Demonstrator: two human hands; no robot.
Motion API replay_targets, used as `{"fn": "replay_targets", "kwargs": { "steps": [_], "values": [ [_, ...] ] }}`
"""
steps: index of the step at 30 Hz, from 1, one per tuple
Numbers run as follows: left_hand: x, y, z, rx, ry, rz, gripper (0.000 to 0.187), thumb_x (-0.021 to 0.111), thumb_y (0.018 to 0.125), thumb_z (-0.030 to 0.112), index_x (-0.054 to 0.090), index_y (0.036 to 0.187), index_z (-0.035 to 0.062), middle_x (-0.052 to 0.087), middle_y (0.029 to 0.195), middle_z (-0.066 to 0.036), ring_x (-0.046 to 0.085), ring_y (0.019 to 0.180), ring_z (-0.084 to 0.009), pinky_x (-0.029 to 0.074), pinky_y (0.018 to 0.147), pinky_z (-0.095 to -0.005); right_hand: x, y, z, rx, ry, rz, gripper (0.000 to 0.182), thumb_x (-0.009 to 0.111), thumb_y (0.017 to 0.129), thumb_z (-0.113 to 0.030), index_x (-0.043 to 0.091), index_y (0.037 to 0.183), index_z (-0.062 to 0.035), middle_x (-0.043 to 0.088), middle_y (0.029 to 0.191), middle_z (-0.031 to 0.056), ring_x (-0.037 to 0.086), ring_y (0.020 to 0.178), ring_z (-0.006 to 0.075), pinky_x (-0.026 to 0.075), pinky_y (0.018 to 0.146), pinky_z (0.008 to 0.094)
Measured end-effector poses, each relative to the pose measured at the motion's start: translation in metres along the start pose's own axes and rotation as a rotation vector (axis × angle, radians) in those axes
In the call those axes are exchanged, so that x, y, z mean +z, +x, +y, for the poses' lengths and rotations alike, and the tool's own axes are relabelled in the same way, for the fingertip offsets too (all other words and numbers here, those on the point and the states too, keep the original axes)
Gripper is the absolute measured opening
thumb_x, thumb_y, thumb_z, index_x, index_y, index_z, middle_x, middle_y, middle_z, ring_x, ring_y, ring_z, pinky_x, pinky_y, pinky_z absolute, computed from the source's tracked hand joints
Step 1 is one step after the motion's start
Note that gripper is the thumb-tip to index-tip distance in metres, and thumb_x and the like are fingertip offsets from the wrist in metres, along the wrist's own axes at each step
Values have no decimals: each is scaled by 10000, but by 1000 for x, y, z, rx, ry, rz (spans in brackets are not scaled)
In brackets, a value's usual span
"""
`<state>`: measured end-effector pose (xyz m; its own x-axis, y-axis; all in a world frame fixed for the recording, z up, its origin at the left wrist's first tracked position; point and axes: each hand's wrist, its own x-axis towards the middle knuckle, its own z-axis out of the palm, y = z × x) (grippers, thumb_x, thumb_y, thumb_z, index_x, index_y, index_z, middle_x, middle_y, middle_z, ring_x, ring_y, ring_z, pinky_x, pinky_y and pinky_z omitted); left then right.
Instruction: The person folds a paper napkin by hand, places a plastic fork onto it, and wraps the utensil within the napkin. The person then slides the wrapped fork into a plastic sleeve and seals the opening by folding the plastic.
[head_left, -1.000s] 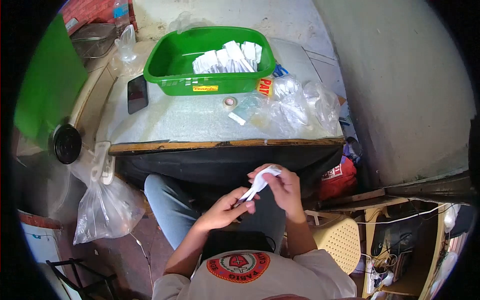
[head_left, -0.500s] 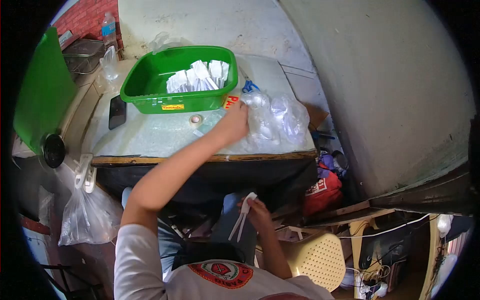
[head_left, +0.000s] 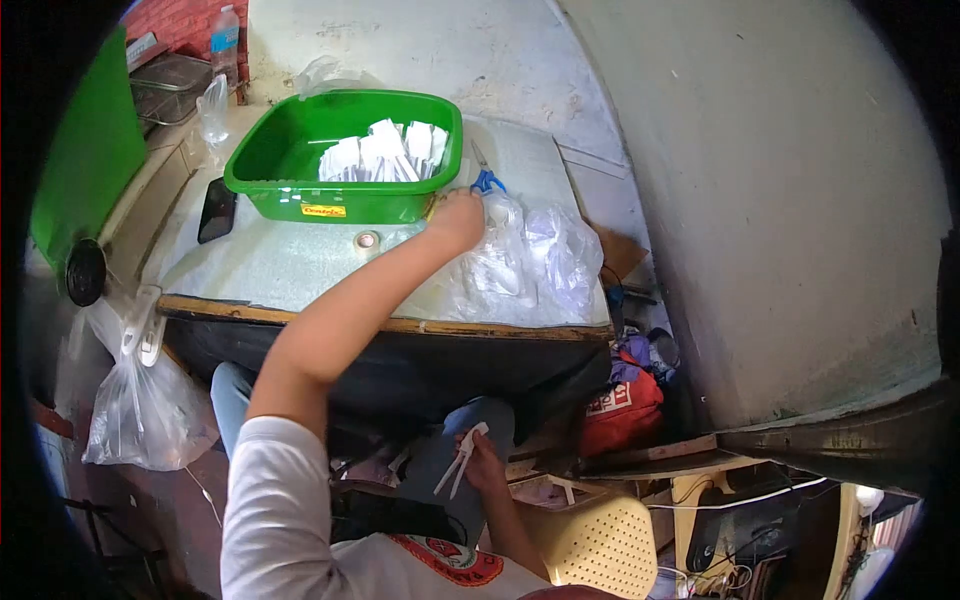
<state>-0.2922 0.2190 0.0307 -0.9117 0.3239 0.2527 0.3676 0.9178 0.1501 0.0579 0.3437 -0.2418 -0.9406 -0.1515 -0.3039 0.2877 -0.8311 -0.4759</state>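
My left hand is over the table at the front right corner of a green basin. Its fingers are curled and their tips hidden; a bit of yellow packaging shows beside them. Blue-handled scissors lie just beyond, and clear plastic bags are to its right. Low over my lap, my right hand is closed on a pair of white plastic utensils, their two thin handles pointing down and apart. Inside the basin stand several white tissue-wrapped bundles.
A roll of tape and a black phone lie on the table. From its left side hangs a plastic bag. A yellow perforated stool is beside my right arm; a red bag sits below the table's right end.
The view has shifted a little. My left hand now covers most of the red-and-yellow packaging, nearer the scissors. My right hand still holds the white utensils, slightly lower.
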Motion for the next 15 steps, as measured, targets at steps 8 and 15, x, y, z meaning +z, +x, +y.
{"fn": "replay_targets", "kwargs": {
  "steps": [8, 15],
  "values": [
    [-27, -140, -27, 145, -38, 170, 386, 552, 908, 177, 545, 1236, -26, 573, 1246, -180, 549, 1179, -323, 447, 985, -474, -5, 4, 2, 12, 23, 3, 215, 572, 994, -282, 604, 1093, -94, 670, 995, 95, 647, 881, 215, 534, 795, 376],
    [-37, -179, -30, 126, -284, 168, 397, 561, 936, 197, 512, 1273, -6, 561, 1254, -201, 523, 1187, -368, 426, 949, -500, 1, 8, 3, 51, 87, -59, 220, 563, 1002, -266, 609, 1107, -79, 676, 1019, 113, 657, 892, 223, 543, 821, 380]
  ]
}}
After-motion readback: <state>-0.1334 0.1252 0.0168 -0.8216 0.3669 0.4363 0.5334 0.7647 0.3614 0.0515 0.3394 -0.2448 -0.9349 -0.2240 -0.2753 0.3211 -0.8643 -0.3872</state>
